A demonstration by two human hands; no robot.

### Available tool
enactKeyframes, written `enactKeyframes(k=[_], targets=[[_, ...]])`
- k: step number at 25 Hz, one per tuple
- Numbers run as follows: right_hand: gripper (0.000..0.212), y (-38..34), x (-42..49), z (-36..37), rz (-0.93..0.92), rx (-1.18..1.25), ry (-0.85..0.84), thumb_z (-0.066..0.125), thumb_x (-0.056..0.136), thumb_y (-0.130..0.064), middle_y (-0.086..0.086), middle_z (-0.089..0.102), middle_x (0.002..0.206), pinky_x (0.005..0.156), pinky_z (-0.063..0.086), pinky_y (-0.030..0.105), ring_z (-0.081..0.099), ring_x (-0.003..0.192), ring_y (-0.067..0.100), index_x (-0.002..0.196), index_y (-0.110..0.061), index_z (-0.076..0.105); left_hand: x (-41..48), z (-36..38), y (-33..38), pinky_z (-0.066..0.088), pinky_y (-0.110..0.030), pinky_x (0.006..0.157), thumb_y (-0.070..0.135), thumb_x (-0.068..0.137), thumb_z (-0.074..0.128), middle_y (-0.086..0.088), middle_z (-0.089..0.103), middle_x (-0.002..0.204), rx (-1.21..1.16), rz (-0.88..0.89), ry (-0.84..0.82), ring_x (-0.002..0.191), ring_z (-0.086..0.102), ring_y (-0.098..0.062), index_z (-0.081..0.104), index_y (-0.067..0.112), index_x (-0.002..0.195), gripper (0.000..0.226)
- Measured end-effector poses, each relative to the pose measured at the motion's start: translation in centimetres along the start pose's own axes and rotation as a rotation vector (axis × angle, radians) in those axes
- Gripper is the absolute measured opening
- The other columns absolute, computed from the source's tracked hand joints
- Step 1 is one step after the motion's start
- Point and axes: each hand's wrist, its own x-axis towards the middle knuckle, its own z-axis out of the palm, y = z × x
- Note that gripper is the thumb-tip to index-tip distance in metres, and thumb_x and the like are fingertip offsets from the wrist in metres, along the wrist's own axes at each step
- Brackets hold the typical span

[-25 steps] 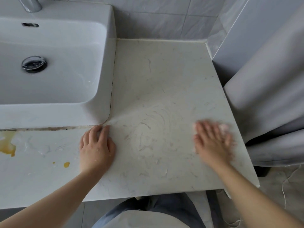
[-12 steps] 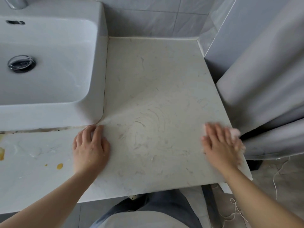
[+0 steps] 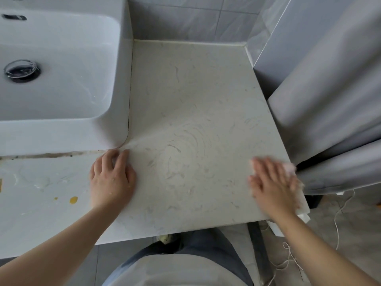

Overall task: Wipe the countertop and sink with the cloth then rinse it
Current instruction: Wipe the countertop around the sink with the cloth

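1. Pale pink cloth (image 3: 289, 168) lies under the right hand (image 3: 272, 182), whose flat, straight fingers press it at the front right corner of the pale speckled stone countertop (image 3: 195, 100). A stroke overrunning the edge could drop it to the floor.
2. Just beside it hangs a grey curtain (image 3: 329, 100), which a swipe may snag.
3. Left hand (image 3: 112, 178) rests loose on the smeared top, holding nothing; it might slip.
4. Yellow spots (image 3: 73, 200) to its left and the white ceramic sink (image 3: 61, 89) beyond look unwiped and are easily missed.

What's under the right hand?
A pinkish cloth, only its edge showing past the right hand, pressed flat on the countertop. The rest is covered.
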Motion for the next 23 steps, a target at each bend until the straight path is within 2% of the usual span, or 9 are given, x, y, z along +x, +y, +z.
enactKeyframes(k=[3, 6, 9, 12, 14, 17, 18, 21, 23], targets=[[0.081, -2.7, -1.4, 0.1, 0.211, 0.018, -0.012, -0.009, 0.082, -0.071, 0.002, 0.007, 0.161, 0.114, 0.004, 0.057, 0.003, 0.147, 0.026, 0.151, -0.033, 0.006, 0.0, 0.1, 0.1, 0.027, -0.048, 0.104, 0.026, 0.082, 0.036, -0.014, 0.048, 0.129, -0.006, -0.008, -0.017, 0.12, 0.037, -0.035, 0.054, 0.012, 0.121, 0.045], [0.076, -9.8, -4.6, 1.1, -0.195, 0.037, -0.046, 0.002, 0.092, -0.066, 0.009, 0.039, 0.149, 0.108, 0.012, 0.052, 0.038, 0.135, 0.036, 0.145, -0.024, 0.036, 0.0, -0.2, 0.1, 0.028, -0.049, 0.103, 0.028, 0.081, 0.035, -0.014, 0.048, 0.129, -0.008, -0.01, -0.025, 0.12, 0.037, -0.036, 0.053, 0.013, 0.121, 0.046], [0.072, -10.7, -1.2, 0.2, -0.518, -0.042, -0.039, -0.015, 0.083, -0.069, -0.004, 0.0, 0.159, 0.114, -0.01, 0.049, 0.002, 0.147, 0.029, 0.148, -0.039, -0.003, -0.1, -0.3, 0.0, 0.031, -0.05, 0.101, 0.031, 0.081, 0.032, -0.016, 0.049, 0.127, 0.01, 0.004, -0.011, 0.118, 0.038, -0.038, 0.056, 0.013, 0.12, 0.049], [0.08, -10.8, 2.8, -0.8, -0.267, 0.007, -0.02, -0.026, 0.072, -0.073, -0.009, -0.02, 0.155, 0.114, -0.011, 0.049, -0.015, 0.146, 0.022, 0.145, -0.041, -0.017, 0.0, -0.1, 0.0, 0.033, -0.052, 0.099, 0.031, 0.081, 0.031, -0.018, 0.051, 0.125, 0.025, 0.017, -0.015, 0.116, 0.041, -0.039, 0.056, 0.012, 0.12, 0.05], [0.081, -13.4, 0.3, -0.3, -0.29, 0.023, -0.045, -0.018, 0.078, -0.073, -0.003, -0.014, 0.157, 0.113, -0.01, 0.053, -0.011, 0.146, 0.028, 0.148, -0.034, -0.011, 0.0, -0.2, -0.4, 0.035, -0.054, 0.099, 0.031, 0.083, 0.03, -0.02, 0.052, 0.124, 0.03, 0.045, -0.025, 0.115, 0.043, -0.041, 0.056, 0.01, 0.121, 0.05], [0.074, -15.2, -5.0, 0.5, -0.677, -0.001, -0.129, 0.0, 0.089, -0.068, 0.002, 0.028, 0.154, 0.109, 0.014, 0.062, 0.024, 0.142, 0.032, 0.148, -0.03, 0.024, -0.6, -0.3, -1.6, 0.031, -0.052, 0.104, 0.033, 0.088, 0.03, -0.021, 0.052, 0.128, 0.053, 0.143, -0.039, 0.122, 0.043, -0.04, 0.055, 0.007, 0.126, 0.052], [0.071, -15.0, -3.9, 0.8, -0.749, -0.034, -0.084, 0.001, 0.09, -0.068, 0.0, 0.028, 0.154, 0.109, 0.018, 0.062, 0.025, 0.142, 0.029, 0.147, -0.032, 0.023, -0.9, -0.3, -2.0, 0.029, -0.05, 0.106, 0.035, 0.089, 0.03, -0.021, 0.051, 0.131, 0.066, 0.171, -0.054, 0.125, 0.042, -0.038, 0.054, 0.008, 0.128, 0.053], [0.074, -15.5, 2.6, -0.4, -0.536, 0.002, -0.004, -0.005, 0.082, -0.072, -0.009, -0.003, 0.159, 0.114, 0.0, 0.056, -0.003, 0.147, 0.023, 0.149, -0.04, -0.001, -1.3, -0.5, -2.7, 0.026, -0.047, 0.109, 0.039, 0.092, 0.026, -0.018, 0.05, 0.135, 0.113, 0.218, -0.096, 0.13, 0.04, -0.034, 0.051, 0.009, 0.131, 0.056], [0.08, -17.9, 2.9, -0.8, -0.366, 0.025, 0.001, -0.002, 0.078, -0.07, -0.005, 0.001, 0.16, 0.112, -0.001, 0.058, 0.001, 0.147, 0.026, 0.15, -0.037, 0.008, -1.6, -0.8, -3.1, 0.026, -0.045, 0.108, 0.044, 0.095, 0.02, -0.016, 0.051, 0.134, 0.13, 0.238, -0.113, 0.128, 0.042, -0.034, 0.052, 0.009, 0.131, 0.059]])
